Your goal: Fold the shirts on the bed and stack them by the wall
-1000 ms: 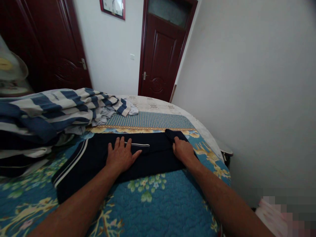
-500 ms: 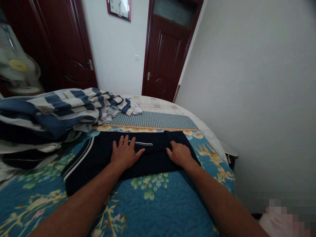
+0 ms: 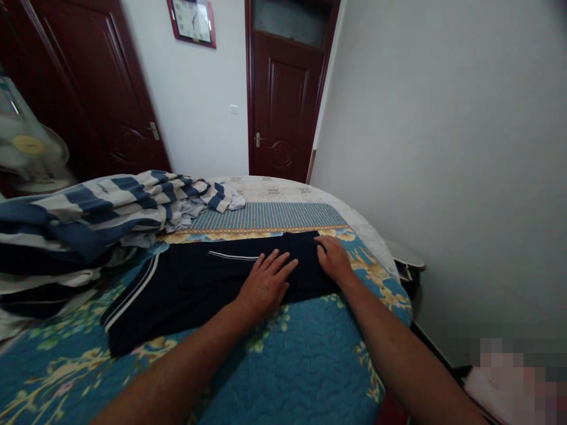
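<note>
A folded dark navy garment (image 3: 190, 289) with white-striped trim at its left end lies lengthwise on a blue flowered quilt (image 3: 283, 366). My left hand (image 3: 266, 283) rests flat on its right half, fingers spread, beside a thin white-striped line on the cloth. At the garment's right end is my right hand (image 3: 334, 260), with its fingers curled over the edge and the thumb close to them. Part of the cloth there is hidden under that hand.
A heap of clothes, with a blue-and-white striped shirt (image 3: 119, 200) on top, lies at the left. Behind it stands an electric fan (image 3: 31, 147). A white wall (image 3: 443, 147) runs along the right, beside a stool-like round top (image 3: 405, 257). Two dark red doors (image 3: 283, 100) stand beyond.
My left hand has slid right along the garment. My right hand has moved out to its right end, and the cloth there looks narrower. The view has shifted slightly.
</note>
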`<state>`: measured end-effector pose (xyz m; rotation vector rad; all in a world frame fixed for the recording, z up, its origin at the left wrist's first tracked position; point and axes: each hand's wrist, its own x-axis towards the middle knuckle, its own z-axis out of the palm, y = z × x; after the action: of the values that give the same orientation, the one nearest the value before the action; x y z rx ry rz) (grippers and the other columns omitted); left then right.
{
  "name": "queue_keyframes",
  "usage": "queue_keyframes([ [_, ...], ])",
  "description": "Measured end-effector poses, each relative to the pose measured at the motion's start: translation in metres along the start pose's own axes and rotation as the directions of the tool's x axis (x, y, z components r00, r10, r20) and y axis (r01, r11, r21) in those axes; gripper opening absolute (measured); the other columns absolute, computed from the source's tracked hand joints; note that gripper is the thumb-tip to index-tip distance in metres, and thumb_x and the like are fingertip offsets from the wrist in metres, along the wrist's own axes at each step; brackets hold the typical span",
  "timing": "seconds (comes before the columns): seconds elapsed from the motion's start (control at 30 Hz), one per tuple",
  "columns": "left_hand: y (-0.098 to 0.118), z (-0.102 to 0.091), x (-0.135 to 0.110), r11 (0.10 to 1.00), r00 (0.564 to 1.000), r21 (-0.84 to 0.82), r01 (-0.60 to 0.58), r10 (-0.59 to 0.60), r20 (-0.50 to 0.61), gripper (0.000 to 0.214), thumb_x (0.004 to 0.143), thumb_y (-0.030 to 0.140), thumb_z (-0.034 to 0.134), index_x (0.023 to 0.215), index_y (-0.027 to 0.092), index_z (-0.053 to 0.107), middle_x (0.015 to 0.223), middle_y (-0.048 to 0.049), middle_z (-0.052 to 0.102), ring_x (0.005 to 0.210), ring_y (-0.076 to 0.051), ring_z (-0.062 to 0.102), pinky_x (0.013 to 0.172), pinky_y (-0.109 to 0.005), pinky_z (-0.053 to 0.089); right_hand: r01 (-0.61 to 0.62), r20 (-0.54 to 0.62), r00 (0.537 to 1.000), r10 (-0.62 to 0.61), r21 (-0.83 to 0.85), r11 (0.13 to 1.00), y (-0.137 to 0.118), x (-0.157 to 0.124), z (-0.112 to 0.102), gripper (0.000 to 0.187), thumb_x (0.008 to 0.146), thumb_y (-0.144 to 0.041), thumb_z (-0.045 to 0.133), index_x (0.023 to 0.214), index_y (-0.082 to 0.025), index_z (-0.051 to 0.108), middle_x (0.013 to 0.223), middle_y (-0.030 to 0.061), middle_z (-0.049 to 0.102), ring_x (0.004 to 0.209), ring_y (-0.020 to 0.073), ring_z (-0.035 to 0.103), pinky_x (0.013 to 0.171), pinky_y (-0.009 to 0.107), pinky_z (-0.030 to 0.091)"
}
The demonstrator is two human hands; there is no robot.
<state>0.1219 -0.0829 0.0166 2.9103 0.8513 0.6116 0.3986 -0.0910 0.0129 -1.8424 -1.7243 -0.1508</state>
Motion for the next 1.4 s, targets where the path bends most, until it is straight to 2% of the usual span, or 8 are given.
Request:
queue_keyframes([
  [0.13,0.013,0.023,0.009,0.995,0.992,-0.086,-0.051,0.060,0.107,0.044,0.102,0.027,0.058,0.145,0.032,0.066,0.157,-0.0066,0.060,0.154,-0.034,0.043,0.125,-0.064,0.033,0.153,0.213,0.969,-0.128,-0.106,0.983,-0.013,-0.009,0.014,0.051,0.102,-0.024,0.048,0.152,-0.019,0.057,0.160,0.0133,0.054,0.151,0.0272,0.044,0.128,0.055,0.029],
  [0.2,0.013,0.028,0.007,0.992,0.993,-0.116,-0.055,0.067,0.100,0.037,0.104,0.027,0.055,0.137,0.031,0.072,0.149,-0.0069,0.066,0.148,-0.032,0.051,0.125,-0.061,0.034,0.198,0.319,0.934,-0.160,-0.090,0.976,-0.017,-0.012,0.017,0.051,0.103,-0.022,0.046,0.152,-0.024,0.057,0.163,0.0107,0.051,0.154,0.0273,0.041,0.129,0.063,0.022],
  [0.3,0.012,0.029,0.004,0.988,0.996,-0.147,-0.053,0.063,0.064,0.034,0.105,0.026,0.055,0.132,0.031,0.075,0.144,-0.0072,0.070,0.142,-0.029,0.057,0.124,-0.059,0.036,0.211,0.383,0.904,-0.192,-0.009,0.977,-0.019,-0.009,0.017,0.053,0.100,-0.017,0.046,0.152,-0.025,0.056,0.164,0.0099,0.051,0.155,0.0232,0.042,0.130,0.064,0.016],
  [0.47,0.009,0.030,0.004,0.978,0.996,-0.203,-0.056,0.070,0.060,0.030,0.105,0.028,0.058,0.126,0.031,0.079,0.140,-0.0074,0.072,0.139,-0.030,0.060,0.120,-0.060,0.040,0.139,0.373,0.919,-0.131,0.005,0.990,-0.022,0.006,0.025,0.052,0.105,-0.027,0.045,0.156,-0.023,0.051,0.165,0.0117,0.049,0.156,0.0231,0.040,0.130,0.061,0.020],
  [0.6,0.006,0.034,0.005,0.970,0.996,-0.230,-0.082,0.089,0.018,0.027,0.104,0.029,0.061,0.121,0.031,0.081,0.135,-0.0075,0.074,0.132,-0.030,0.064,0.117,-0.059,0.043,0.149,0.411,0.904,-0.119,-0.041,0.988,-0.030,0.019,0.034,0.051,0.108,-0.033,0.043,0.157,-0.024,0.051,0.169,0.0088,0.043,0.159,0.0247,0.034,0.129,0.058,0.022],
  [0.77,0.002,0.037,0.006,0.951,0.987,-0.264,-0.161,0.157,-0.037,0.026,0.104,0.028,0.060,0.117,0.030,0.083,0.128,-0.0061,0.077,0.122,-0.027,0.067,0.113,-0.053,0.046,0.160,0.433,0.894,-0.115,-0.068,0.985,-0.036,0.031,0.043,0.052,0.110,-0.040,0.040,0.160,-0.028,0.048,0.172,0.0051,0.038,0.161,0.0243,0.030,0.130,0.057,0.020],
  [0.97,0.003,0.035,0.005,0.934,0.979,-0.294,-0.201,0.200,-0.035,0.025,0.103,0.028,0.062,0.117,0.029,0.082,0.128,-0.0052,0.076,0.118,-0.024,0.066,0.106,-0.045,0.049,0.173,0.465,0.878,-0.116,-0.081,0.982,-0.035,0.039,0.051,0.057,0.111,-0.047,0.038,0.164,-0.026,0.042,0.173,0.0068,0.036,0.162,0.0262,0.027,0.129,0.060,0.021],
  [1.4,0.003,0.029,0.003,0.924,0.980,-0.330,-0.192,0.201,-0.009,0.025,0.098,0.026,0.065,0.117,0.027,0.082,0.129,-0.0047,0.075,0.118,-0.023,0.064,0.106,-0.043,0.048,0.177,0.429,0.895,-0.122,-0.089,0.980,-0.033,0.056,0.063,0.055,0.112,-0.047,0.038,0.161,-0.025,0.047,0.170,0.0100,0.042,0.158,0.0275,0.035,0.129,0.059,0.024],
])
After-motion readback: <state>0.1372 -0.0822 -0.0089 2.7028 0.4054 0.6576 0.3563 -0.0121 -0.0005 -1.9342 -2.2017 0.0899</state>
